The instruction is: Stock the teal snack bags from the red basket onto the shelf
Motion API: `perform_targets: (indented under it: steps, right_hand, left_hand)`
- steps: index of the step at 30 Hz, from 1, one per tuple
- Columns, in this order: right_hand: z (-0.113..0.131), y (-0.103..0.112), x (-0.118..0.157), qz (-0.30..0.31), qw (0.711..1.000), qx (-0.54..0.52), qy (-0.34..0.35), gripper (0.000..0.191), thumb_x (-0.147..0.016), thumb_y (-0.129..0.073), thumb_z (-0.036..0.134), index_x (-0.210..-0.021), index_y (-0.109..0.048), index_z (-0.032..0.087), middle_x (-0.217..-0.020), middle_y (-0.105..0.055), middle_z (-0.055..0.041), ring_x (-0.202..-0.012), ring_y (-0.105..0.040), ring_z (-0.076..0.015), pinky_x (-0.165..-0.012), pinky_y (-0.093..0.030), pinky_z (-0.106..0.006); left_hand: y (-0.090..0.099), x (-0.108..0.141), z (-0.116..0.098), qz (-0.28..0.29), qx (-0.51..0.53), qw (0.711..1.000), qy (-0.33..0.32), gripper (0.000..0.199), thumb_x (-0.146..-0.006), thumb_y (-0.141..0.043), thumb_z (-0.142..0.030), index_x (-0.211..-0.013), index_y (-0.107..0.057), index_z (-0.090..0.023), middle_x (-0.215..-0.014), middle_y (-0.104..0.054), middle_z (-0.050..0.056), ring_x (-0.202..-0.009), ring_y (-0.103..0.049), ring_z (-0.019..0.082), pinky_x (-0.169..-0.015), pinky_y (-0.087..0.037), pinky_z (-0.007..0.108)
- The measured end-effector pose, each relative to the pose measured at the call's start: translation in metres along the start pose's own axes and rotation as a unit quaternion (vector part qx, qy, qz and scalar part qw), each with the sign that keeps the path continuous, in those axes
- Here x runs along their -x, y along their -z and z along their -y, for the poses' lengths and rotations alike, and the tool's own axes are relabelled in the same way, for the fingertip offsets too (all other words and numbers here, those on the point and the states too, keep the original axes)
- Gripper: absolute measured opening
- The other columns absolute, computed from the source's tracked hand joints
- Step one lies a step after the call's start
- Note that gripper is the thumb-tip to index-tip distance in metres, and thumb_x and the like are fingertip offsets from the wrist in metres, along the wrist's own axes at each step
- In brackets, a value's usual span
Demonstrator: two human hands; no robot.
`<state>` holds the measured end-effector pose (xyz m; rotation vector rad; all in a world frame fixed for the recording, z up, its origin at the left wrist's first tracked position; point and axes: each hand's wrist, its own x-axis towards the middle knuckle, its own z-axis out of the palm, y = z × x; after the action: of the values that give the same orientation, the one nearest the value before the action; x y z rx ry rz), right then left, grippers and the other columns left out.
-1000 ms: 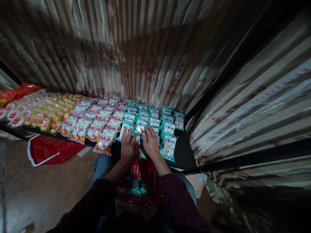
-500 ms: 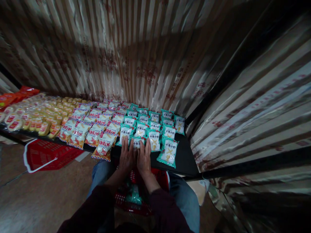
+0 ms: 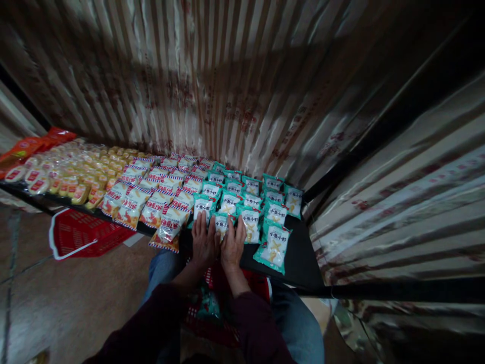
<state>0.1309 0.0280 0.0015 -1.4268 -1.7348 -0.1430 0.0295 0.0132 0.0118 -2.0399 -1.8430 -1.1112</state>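
Note:
Both of my hands are at the front edge of a black shelf (image 3: 299, 253), around a teal-and-white snack bag (image 3: 222, 222). My left hand (image 3: 203, 245) is at the bag's left side, its fingers long and close together. On the other side, my right hand (image 3: 232, 246) presses against the bag with fingers slightly spread. Both thumbs and the bag's lower end are mostly hidden. Matching teal bags (image 3: 250, 222) lie in overlapping rows around and behind my hands, the nearest right one (image 3: 273, 245) close to the shelf edge.
Left of the teal bags lie red-lettered snack bags (image 3: 171, 222), then small yellow packs (image 3: 81, 193) and orange bags (image 3: 22, 149). A red basket (image 3: 87, 235) stands on the floor at left; another red basket (image 3: 261, 285), with teal bags inside, is between my knees. Striped sheeting (image 3: 235, 91) hangs behind.
The view has swung left, so the shelf appears further right. More of the front of the bag between my hands now shows. Both hands have stayed around it.

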Motion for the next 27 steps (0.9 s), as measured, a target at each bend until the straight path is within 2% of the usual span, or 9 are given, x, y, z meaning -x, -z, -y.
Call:
perform_targets:
  steps: [4, 7, 9, 14, 16, 19, 22, 27]
  right_hand:
    - [0.002, 0.009, -0.004, -0.004, 1.000, 0.010, 0.011, 0.042, -0.098, -0.033, 0.024, -0.137, -0.047, 0.019, -0.151, -0.033, -0.0167, -0.140, -0.028, -0.0280, -0.106, -0.035, -0.052]
    - [0.007, 0.018, -0.002, -0.001, 1.000, 0.023, 0.007, 0.042, -0.097, -0.035, 0.024, -0.137, -0.046, 0.016, -0.153, -0.030, -0.0178, -0.142, -0.025, -0.0296, -0.107, -0.033, -0.053]
    - [0.013, 0.021, 0.003, 0.004, 1.000, 0.024, 0.010, 0.043, -0.097, -0.035, 0.024, -0.138, -0.044, 0.015, -0.153, -0.029, -0.0182, -0.143, -0.023, -0.0301, -0.107, -0.032, -0.054]
    - [0.035, 0.019, 0.020, 0.043, 0.997, 0.007, 0.069, 0.044, -0.096, -0.038, 0.018, -0.139, -0.042, 0.019, -0.156, -0.026, -0.0161, -0.145, -0.018, -0.0294, -0.107, -0.033, -0.051]
    - [0.040, 0.017, 0.023, 0.048, 0.996, 0.027, 0.064, 0.043, -0.095, -0.041, 0.019, -0.138, -0.044, 0.020, -0.156, -0.025, -0.0151, -0.146, -0.016, -0.0309, -0.107, -0.031, -0.053]
    - [0.038, 0.013, 0.026, 0.064, 0.995, 0.064, 0.043, 0.041, -0.095, -0.046, 0.026, -0.135, -0.049, 0.021, -0.156, -0.027, -0.0151, -0.145, -0.017, -0.0335, -0.106, -0.031, -0.054]
    - [0.031, 0.009, 0.027, 0.076, 0.993, 0.081, 0.046, 0.042, -0.095, -0.047, 0.031, -0.135, -0.049, 0.020, -0.155, -0.028, -0.0171, -0.143, -0.022, -0.0332, -0.102, -0.036, -0.050]
    - [0.024, 0.002, 0.024, 0.032, 0.995, 0.087, 0.047, 0.040, -0.096, -0.045, 0.032, -0.132, -0.050, 0.017, -0.153, -0.029, -0.0192, -0.140, -0.028, -0.0329, -0.099, -0.041, -0.048]
  left_hand:
    - [0.029, -0.002, 0.008, -0.003, -0.014, 1.000, 0.015, 0.048, -0.093, -0.044, -0.026, -0.139, -0.044, -0.012, -0.154, -0.027, 0.021, -0.147, -0.012, 0.033, -0.113, -0.023, 0.056]
    - [0.052, 0.004, 0.025, -0.029, -0.052, 0.995, 0.082, 0.048, -0.092, -0.048, -0.026, -0.138, -0.046, -0.013, -0.156, -0.022, 0.020, -0.147, -0.005, 0.036, -0.112, -0.021, 0.061]
    - [0.061, 0.012, 0.039, -0.027, -0.076, 0.987, 0.140, 0.050, -0.091, -0.050, -0.027, -0.139, -0.045, -0.011, -0.158, -0.015, 0.022, -0.146, -0.001, 0.040, -0.110, -0.022, 0.064]
    - [0.056, 0.029, 0.058, 0.026, -0.089, 0.977, 0.191, 0.056, -0.088, -0.054, -0.025, -0.142, -0.043, -0.013, -0.157, -0.017, 0.023, -0.145, -0.010, 0.042, -0.109, -0.024, 0.063]
    - [0.052, 0.030, 0.060, 0.030, -0.080, 0.977, 0.196, 0.054, -0.088, -0.051, -0.020, -0.141, -0.044, -0.016, -0.156, -0.021, 0.022, -0.144, -0.017, 0.040, -0.108, -0.027, 0.062]
    - [0.047, 0.029, 0.063, 0.015, -0.055, 0.983, 0.177, 0.051, -0.089, -0.045, -0.015, -0.140, -0.044, -0.017, -0.155, -0.024, 0.022, -0.142, -0.024, 0.039, -0.105, -0.033, 0.061]
    - [0.042, 0.026, 0.066, -0.016, -0.035, 0.989, 0.143, 0.049, -0.091, -0.042, -0.014, -0.140, -0.042, -0.014, -0.154, -0.024, 0.024, -0.142, -0.025, 0.037, -0.105, -0.034, 0.059]
    - [0.038, 0.015, 0.072, -0.069, -0.047, 0.988, 0.128, 0.043, -0.092, -0.043, -0.016, -0.135, -0.046, -0.011, -0.146, -0.036, 0.025, -0.135, -0.037, 0.036, -0.100, -0.041, 0.055]
